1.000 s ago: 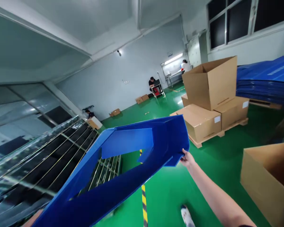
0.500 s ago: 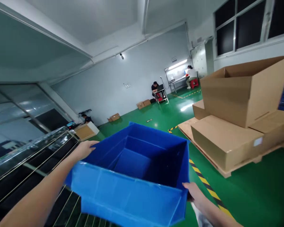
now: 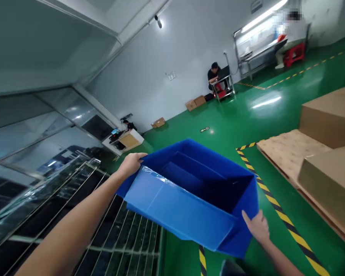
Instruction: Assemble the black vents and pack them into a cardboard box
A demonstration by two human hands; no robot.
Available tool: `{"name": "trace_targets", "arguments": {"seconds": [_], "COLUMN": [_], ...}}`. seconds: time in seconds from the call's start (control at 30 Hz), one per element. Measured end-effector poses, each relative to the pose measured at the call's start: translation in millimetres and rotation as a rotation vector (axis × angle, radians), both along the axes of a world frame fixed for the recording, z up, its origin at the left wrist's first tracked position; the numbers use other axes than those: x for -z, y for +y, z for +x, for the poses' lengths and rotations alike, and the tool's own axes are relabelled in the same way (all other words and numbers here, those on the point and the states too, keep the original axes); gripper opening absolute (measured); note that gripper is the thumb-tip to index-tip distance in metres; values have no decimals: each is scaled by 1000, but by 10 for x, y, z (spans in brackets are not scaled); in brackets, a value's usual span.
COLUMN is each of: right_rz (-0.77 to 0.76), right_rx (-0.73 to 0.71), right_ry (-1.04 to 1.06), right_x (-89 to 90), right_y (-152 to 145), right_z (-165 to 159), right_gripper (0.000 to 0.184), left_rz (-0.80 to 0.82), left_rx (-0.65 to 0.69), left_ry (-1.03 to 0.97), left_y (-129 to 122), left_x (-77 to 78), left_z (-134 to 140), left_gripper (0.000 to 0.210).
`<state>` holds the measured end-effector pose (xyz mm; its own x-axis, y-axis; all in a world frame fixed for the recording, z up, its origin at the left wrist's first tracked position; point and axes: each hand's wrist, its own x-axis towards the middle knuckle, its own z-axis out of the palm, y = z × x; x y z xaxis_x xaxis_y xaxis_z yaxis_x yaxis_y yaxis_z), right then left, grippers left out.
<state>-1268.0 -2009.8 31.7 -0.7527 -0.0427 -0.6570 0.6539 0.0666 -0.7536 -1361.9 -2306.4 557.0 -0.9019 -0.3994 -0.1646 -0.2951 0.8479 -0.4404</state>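
A large blue corrugated plastic box [image 3: 178, 209] with an open top is held up in front of me, tilted down toward the right. My left hand [image 3: 131, 164] grips its upper left rim, with the fingers curled over the edge. On the right side my right hand [image 3: 257, 226] clasps the wall near the corner, its thumb on the face and the other fingers partly hidden. The inside of the box is dark, and I make out nothing in it. Below and left of the box stands a metal wire rack [image 3: 115, 249].
Cardboard boxes [image 3: 333, 184] sit on a wooden pallet [image 3: 293, 149] at the right. Yellow-black tape [image 3: 278, 211] marks the green floor. One person [image 3: 214, 76] sits at a small cart, another [image 3: 293, 34] at a lit bench. Small cartons [image 3: 195, 102] lie along the wall.
The view has swung right and down, and the large open carton is out of sight. Both hands still hold the blue box, which now tilts more steeply to the right.
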Motion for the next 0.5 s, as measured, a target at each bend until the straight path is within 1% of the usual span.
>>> {"name": "trace_targets", "arguments": {"seconds": [0.03,0.07,0.1,0.13,0.17,0.2,0.23,0.27,0.33,0.37,0.43,0.5], "right_rz": [98,120,58,-63,-172,-242,-276,-281,-251,-235,-208,-165], "right_rx": [-17,-77,-171,-305,-434,-522,-583,-596,-542,-507,-454,-431], "right_ry": [236,459,665,827,919,937,899,835,744,760,896,1045], "right_x": [-173,-365,-568,-772,-964,-1136,-1279,-1388,-1501,-1510,-1464,-1372], "right_y": [-164,-372,-621,-908,-1222,-1551,-1878,-2187,-2700,-2891,-3151,-3306], "right_z": [-327,-649,-958,-1250,-1522,-1773,-2003,-2211,-2567,-2720,-2995,-3278], "right_gripper": [79,77,74,72,75,81,85,84,66,54,38,29], "left_rz": [-11,-19,-25,-29,-29,-24,-15,-1,34,51,87,134], "left_rx": [-9,-12,-6,6,22,41,61,81,115,130,162,212], "left_ry": [20,40,59,80,99,113,119,115,80,53,-17,-108], "left_y": [-186,-369,-545,-712,-870,-1019,-1160,-1294,-1543,-1657,-1857,-2013], "left_x": [-1,8,28,60,101,148,198,250,353,406,523,656], "left_z": [-190,-391,-600,-817,-1042,-1275,-1516,-1767,-2303,-2586,-3164,-3732], "left_gripper": [49,49,49,48,48,48,48,48,46,45,42,37]}}
